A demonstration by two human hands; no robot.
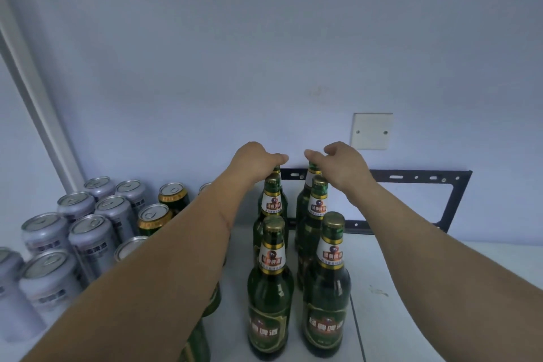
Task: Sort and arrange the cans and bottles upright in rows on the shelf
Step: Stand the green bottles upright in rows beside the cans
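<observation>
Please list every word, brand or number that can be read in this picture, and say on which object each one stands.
"轻爽啤酒": my best reading of the gold characters on the body label of the front right green glass bottle.
Same characters, blurred: front left green glass bottle.
Neck labels of the bottles: too small to read.
Dark print on the grey cans: blurred, unreadable.
Gold-rimmed green cans: no legible text.
White wall plate: no text.

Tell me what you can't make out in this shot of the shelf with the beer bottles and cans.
Head view only:
- Rearmost two bottles: the left hand and right hand cover their tops, so grip and caps are hidden.
- Green cans: the left forearm crosses them, hiding their full count.
- Silver can at the left edge: cut off by the frame.
- Front bottles: bases cut off near the bottom edge.
- Black bracket: its left part sits behind the bottles.
</observation>
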